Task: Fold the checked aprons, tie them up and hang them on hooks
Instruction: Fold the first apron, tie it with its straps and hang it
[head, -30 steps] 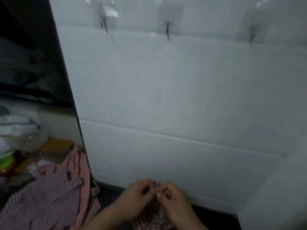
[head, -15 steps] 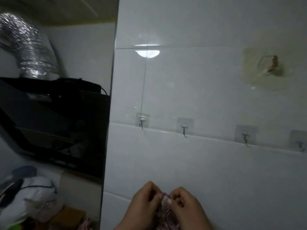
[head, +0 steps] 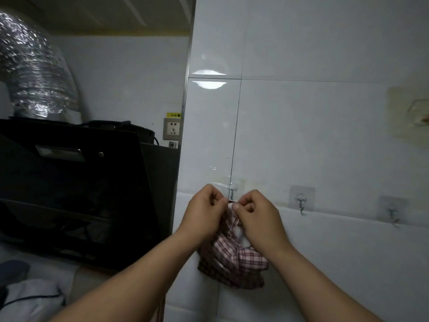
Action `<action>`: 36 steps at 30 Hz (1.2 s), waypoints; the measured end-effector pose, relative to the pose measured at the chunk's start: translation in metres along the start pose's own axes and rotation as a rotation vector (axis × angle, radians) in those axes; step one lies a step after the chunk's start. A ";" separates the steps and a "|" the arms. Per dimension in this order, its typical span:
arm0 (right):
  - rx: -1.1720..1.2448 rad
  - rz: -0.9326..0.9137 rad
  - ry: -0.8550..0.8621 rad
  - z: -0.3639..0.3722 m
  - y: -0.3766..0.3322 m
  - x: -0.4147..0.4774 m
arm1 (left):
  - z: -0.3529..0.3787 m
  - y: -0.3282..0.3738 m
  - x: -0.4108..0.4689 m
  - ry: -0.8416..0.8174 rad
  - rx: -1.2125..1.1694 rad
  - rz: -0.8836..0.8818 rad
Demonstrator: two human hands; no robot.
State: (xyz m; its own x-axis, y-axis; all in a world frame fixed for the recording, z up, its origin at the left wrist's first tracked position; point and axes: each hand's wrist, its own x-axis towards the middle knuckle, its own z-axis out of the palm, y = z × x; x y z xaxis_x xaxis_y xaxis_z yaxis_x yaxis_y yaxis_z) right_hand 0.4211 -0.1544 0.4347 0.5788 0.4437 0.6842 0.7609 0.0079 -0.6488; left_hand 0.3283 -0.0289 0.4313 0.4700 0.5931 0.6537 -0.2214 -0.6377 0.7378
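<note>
A folded, tied red-and-white checked apron (head: 232, 259) hangs as a bundle below my two hands, against the white tiled wall. My left hand (head: 204, 213) and my right hand (head: 255, 217) each pinch the apron's strap between thumb and fingers, holding it stretched right under the leftmost metal hook (head: 231, 194). The strap touches the hook's lower end; whether it sits over the hook I cannot tell. Two more bare hooks (head: 301, 203) (head: 392, 216) stick to the wall to the right.
A black range hood (head: 76, 187) juts out at left with a silver foil duct (head: 34, 75) above it. A wall socket (head: 171, 131) sits beside the tiled corner. A worn adhesive patch (head: 415, 115) is at the upper right. White bags (head: 32, 296) lie at lower left.
Both hands have risen along the wall with the apron, from well below the hooks up to the leftmost hook. The view tilted upward and the bundle now hangs in sight.
</note>
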 end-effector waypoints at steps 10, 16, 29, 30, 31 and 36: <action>-0.163 -0.045 -0.043 -0.009 -0.022 0.029 | -0.008 0.003 0.034 -0.113 0.016 0.080; -0.325 -0.111 -0.043 -0.013 -0.026 0.038 | -0.008 0.007 0.040 -0.077 0.217 0.160; 0.004 0.069 -0.094 -0.043 0.025 -0.023 | -0.032 -0.054 -0.059 -0.282 -0.183 -0.043; 0.063 0.069 -0.134 -0.045 0.033 -0.033 | -0.033 -0.058 -0.067 -0.342 -0.199 -0.060; 0.098 0.062 -0.182 -0.046 0.042 -0.043 | -0.031 -0.060 -0.071 -0.395 -0.211 -0.081; 0.309 0.168 -0.317 -0.039 0.063 -0.072 | -0.018 -0.061 -0.080 -0.284 -0.155 -0.066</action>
State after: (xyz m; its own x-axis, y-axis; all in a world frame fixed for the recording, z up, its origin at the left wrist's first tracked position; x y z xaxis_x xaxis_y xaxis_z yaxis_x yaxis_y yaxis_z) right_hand 0.4390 -0.2206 0.3577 0.5316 0.7128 0.4575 0.5138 0.1580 -0.8432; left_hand 0.2886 -0.0286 0.3370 0.7024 0.4557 0.5467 -0.2998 -0.5073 0.8080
